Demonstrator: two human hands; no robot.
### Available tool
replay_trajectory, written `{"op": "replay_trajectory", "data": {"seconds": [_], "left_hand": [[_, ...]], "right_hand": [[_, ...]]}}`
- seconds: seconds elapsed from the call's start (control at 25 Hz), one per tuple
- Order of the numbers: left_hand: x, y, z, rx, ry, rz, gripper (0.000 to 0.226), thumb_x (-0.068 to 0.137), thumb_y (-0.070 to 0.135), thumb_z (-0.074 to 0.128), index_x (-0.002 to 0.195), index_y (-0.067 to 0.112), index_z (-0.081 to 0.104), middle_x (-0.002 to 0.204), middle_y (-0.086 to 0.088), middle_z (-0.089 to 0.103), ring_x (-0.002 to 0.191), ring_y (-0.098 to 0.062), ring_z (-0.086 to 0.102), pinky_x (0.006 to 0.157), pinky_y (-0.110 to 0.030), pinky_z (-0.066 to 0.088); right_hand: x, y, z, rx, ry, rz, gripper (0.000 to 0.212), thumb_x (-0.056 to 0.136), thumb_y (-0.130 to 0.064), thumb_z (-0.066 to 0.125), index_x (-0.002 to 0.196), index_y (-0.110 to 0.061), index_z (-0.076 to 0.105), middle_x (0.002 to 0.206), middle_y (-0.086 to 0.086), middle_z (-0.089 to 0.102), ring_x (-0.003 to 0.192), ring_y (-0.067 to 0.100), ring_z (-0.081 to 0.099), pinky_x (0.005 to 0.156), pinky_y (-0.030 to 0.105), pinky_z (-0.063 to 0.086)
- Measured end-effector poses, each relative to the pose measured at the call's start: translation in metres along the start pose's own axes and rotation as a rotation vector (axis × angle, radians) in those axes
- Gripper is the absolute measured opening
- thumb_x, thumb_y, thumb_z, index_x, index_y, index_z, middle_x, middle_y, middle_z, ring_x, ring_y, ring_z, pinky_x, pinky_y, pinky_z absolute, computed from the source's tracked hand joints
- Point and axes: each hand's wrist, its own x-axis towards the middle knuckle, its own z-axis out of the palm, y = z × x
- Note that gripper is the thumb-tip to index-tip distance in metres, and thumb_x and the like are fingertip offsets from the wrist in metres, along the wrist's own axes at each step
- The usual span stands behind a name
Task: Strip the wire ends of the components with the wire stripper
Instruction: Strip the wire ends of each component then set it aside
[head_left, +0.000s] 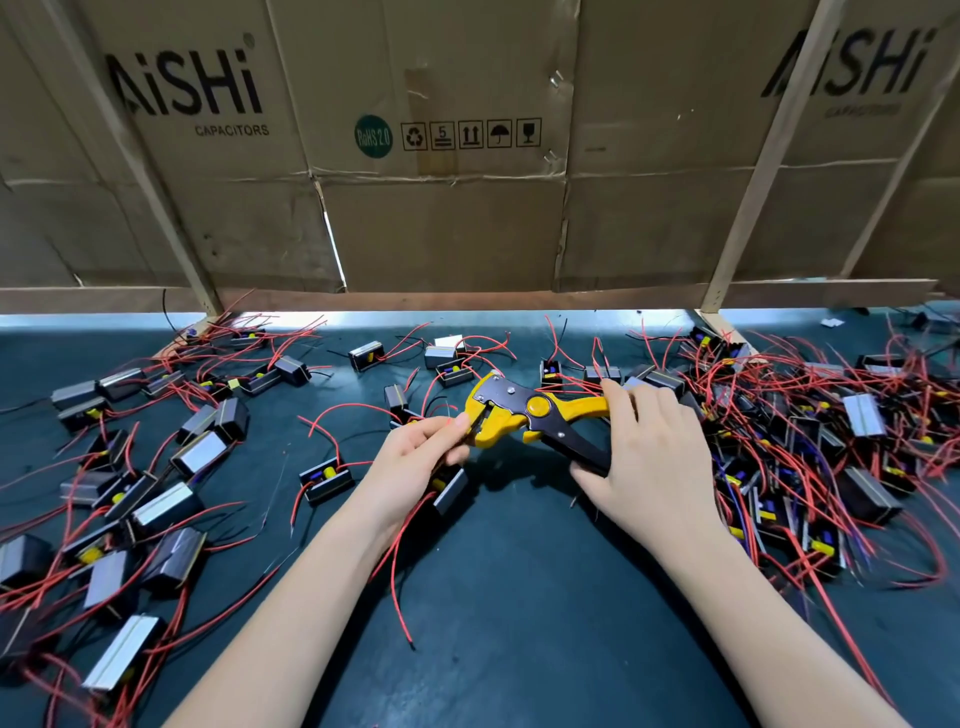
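Across the left half of the frame, you have a loose scatter of components (200, 456) lying on the dark table (519, 597), each a small dark block with red wires trailing off it; whether their wire ends are already bare is too fine to tell from this view, so you cannot count these as done on looks alone. Toward lower centre, your left hand (421, 452) pinches a red wire (400, 551) between thumb and curled fingers right at the mouth of the wire stripper (524, 415), and the component it belongs to (451, 486) hangs just under that hand, partly hidden by it. At centre frame the yellow and black stripper is held off the table, its head pointing left toward the pinched wire, which seems to sit at or in the jaws, though the contact itself is hidden by your fingertips. Your right hand (644, 457) wraps the two handles, fingers over the yellow one and thumb under the black one; the handles stand apart, so the squeeze looks not yet made. Over the right side of the frame a much denser heap of components (831, 457) lies tangled in red wires. Judged from that, you are mid-strip on one piece, with plenty left: the thick right-hand heap looks like waiting stock, and the task reads as far from finished.
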Motion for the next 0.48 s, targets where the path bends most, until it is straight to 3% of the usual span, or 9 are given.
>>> {"op": "replay_trajectory", "data": {"seconds": [0.12,0.24,0.36,0.48], "left_hand": [[0.000,-0.003,-0.001,0.045,-0.072,0.008,0.037,0.099,0.031,0.053,0.079,0.000,0.057,0.060,0.002,0.050,0.061,-0.009,0.042,0.060,-0.018,0.035],[0.001,-0.004,-0.006,0.097,-0.137,0.007,0.019,0.095,0.018,0.061,0.094,0.001,0.067,0.067,-0.001,0.066,0.075,-0.010,0.061,0.077,-0.016,0.046],[-0.001,-0.006,-0.009,0.138,-0.171,0.005,0.010,0.093,0.012,0.065,0.090,0.003,0.068,0.072,-0.005,0.071,0.076,-0.013,0.062,0.077,-0.021,0.046],[-0.002,-0.007,-0.007,0.133,-0.161,-0.001,0.009,0.091,0.011,0.067,0.087,0.003,0.068,0.073,-0.008,0.072,0.073,-0.013,0.064,0.073,-0.019,0.046]], "right_hand": [[-0.002,0.007,0.001,-0.002,0.058,0.059,0.066,0.056,-0.042,0.084,0.105,-0.002,0.065,0.099,0.015,0.064,0.093,0.036,0.059,0.076,0.042,0.044],[-0.003,0.019,0.004,-0.001,0.116,0.115,0.061,0.066,-0.049,0.079,0.103,-0.003,0.063,0.090,0.012,0.060,0.087,0.035,0.056,0.072,0.041,0.041],[-0.002,0.027,0.006,0.025,0.127,0.145,0.060,0.070,-0.053,0.078,0.094,-0.002,0.059,0.085,0.014,0.057,0.083,0.036,0.054,0.070,0.042,0.039],[-0.002,0.025,0.008,-0.015,0.117,0.111,0.064,0.069,-0.058,0.075,0.100,-0.004,0.060,0.088,0.011,0.058,0.085,0.034,0.055,0.073,0.041,0.036]]}}
